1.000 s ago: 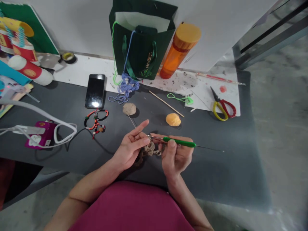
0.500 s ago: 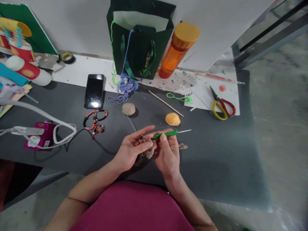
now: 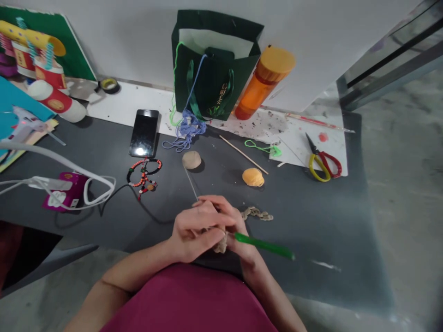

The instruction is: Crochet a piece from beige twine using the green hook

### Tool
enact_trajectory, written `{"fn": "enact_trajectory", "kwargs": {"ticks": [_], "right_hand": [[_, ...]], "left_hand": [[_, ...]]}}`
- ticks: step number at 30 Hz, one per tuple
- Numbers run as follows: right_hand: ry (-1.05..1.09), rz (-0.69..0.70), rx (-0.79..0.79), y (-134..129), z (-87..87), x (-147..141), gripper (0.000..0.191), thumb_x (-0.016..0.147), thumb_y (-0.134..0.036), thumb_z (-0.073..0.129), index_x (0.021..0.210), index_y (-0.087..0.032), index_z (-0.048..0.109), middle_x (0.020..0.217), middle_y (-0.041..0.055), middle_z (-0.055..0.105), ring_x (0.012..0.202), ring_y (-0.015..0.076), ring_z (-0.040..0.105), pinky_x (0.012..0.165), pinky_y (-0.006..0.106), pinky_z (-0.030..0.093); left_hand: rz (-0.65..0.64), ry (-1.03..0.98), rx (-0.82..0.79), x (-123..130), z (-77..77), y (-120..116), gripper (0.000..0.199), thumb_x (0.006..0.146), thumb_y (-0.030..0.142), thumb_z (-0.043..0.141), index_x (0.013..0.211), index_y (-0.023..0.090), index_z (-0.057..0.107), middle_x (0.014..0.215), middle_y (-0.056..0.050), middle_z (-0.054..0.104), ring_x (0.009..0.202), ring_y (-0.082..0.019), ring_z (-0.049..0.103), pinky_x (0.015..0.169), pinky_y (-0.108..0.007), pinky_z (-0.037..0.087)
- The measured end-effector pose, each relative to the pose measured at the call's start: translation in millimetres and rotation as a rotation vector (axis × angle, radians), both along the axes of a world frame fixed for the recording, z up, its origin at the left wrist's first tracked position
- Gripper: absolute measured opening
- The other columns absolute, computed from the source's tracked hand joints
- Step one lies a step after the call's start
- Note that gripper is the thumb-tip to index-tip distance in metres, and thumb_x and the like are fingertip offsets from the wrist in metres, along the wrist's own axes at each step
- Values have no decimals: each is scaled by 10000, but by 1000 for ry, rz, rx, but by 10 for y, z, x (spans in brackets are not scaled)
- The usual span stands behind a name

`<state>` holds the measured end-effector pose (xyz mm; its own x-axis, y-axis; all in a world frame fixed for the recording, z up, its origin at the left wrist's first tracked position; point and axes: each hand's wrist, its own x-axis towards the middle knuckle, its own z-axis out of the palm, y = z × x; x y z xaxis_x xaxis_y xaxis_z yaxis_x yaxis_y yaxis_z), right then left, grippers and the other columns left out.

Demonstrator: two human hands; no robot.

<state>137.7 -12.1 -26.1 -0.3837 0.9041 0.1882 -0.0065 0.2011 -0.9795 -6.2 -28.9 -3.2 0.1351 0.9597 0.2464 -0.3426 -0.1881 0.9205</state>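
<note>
Both hands meet near the table's front edge. My left hand (image 3: pixel 194 230) is closed, pinching a beige crocheted piece (image 3: pixel 220 244) between thumb and fingers. My right hand (image 3: pixel 238 230) presses against it, partly hidden behind the left fingers. A green-handled hook (image 3: pixel 266 246) sticks out to the right from my right hand; its other end is hidden among the fingers. Beige yarn runs from the hands up to a beige ball (image 3: pixel 191 160). Beyond my right hand, a beige crocheted strip (image 3: pixel 256 213) lies on the table.
Around them lie a yellow ball (image 3: pixel 253 177), a thin stick (image 3: pixel 243 154), scissors (image 3: pixel 323 161), a phone (image 3: pixel 144 133), a beaded bracelet (image 3: pixel 143 171) and blue yarn (image 3: pixel 187 129). A green bag (image 3: pixel 214 87) and orange bottle (image 3: pixel 259 87) stand behind. White cables (image 3: pixel 100 177) cross the left side.
Both hands have moved closer together and toward the body. The hook has swung from pointing up-right to down-right, and more of the beige strip shows. The view has shifted slightly.
</note>
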Motion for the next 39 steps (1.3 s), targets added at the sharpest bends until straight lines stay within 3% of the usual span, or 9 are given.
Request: {"fn": "enact_trajectory", "kwargs": {"ticks": [4, 8, 13, 20, 24, 27, 30, 34, 39], "right_hand": [[-171, -219, -23, 39, -52, -27, 138, 973, -294, 614, 951, -240, 739, 874, 25, 775, 788, 162, 734, 702, 284, 588], [-134, -425, -76, 98, -68, -10, 150, 972, -274, 608, 921, -230, 742, 966, 57, 806, 918, 181, 755, 781, 317, 596], [-42, -558, -94, 107, -56, 21, 194, 988, -320, 600, 900, -211, 734, 1004, 82, 808, 910, 184, 743, 683, 296, 560], [235, -350, -239, 5, 43, 65, 265, 965, -460, 623, 858, -230, 701, 644, -10, 740, 547, 142, 668, 537, 263, 537], [300, -258, -300, -39, 105, 87, 314, 927, -542, 645, 853, -238, 672, 540, -27, 672, 470, 146, 621, 467, 253, 485], [250, -289, -206, -50, 92, 93, 252, 940, -501, 636, 937, -252, 670, 700, 5, 753, 618, 172, 709, 549, 278, 536], [125, -396, 12, -45, 37, 89, 106, 944, -310, 643, 1040, -272, 668, 1039, 58, 803, 1004, 227, 763, 788, 371, 606], [60, -522, 254, -13, -24, 71, 286, 919, -137, 589, 1143, -303, 654, 1289, 67, 734, 1259, 261, 677, 960, 489, 577], [167, -691, 288, 66, 4, 36, 379, 861, -149, 594, 1199, -316, 631, 1383, 52, 671, 1377, 286, 591, 990, 509, 549]], "left_hand": [[-166, 33, 22, 11, -1, -12, 214, 909, 371, 689, 1040, 302, 844, 616, -48, 664, 563, -170, 607, 663, -352, 485], [-289, -62, 61, 65, 9, 8, 235, 932, 348, 650, 1052, 281, 841, 572, -52, 660, 523, -165, 617, 663, -355, 474], [-428, -152, 139, 110, 40, 24, 274, 957, 292, 618, 1142, 265, 819, 577, -61, 674, 530, -159, 641, 614, -316, 476], [-463, -226, 106, 114, 22, 30, 300, 959, 287, 615, 1188, 235, 803, 644, -83, 708, 581, -165, 660, 599, -303, 482], [-512, -222, 91, 117, 7, 40, 286, 950, 323, 633, 1146, 231, 820, 625, -79, 692, 562, -161, 638, 597, -301, 484], [-544, -249, 116, 113, 16, 55, 274, 944, 288, 641, 1145, 239, 821, 645, -81, 702, 576, -162, 646, 615, -292, 499], [-545, -247, 119, 98, 37, 63, 278, 941, 261, 642, 1155, 245, 818, 650, -80, 703, 574, -158, 633, 631, -289, 504], [-572, -273, 96, 84, 54, 60, 309, 932, 215, 648, 1197, 244, 803, 646, -74, 672, 619, -160, 634, 662, -279, 511], [-641, -246, 56, 80, 46, 68, 322, 888, 174, 692, 1179, 245, 811, 645, -61, 641, 616, -152, 595, 639, -260, 494]]}}
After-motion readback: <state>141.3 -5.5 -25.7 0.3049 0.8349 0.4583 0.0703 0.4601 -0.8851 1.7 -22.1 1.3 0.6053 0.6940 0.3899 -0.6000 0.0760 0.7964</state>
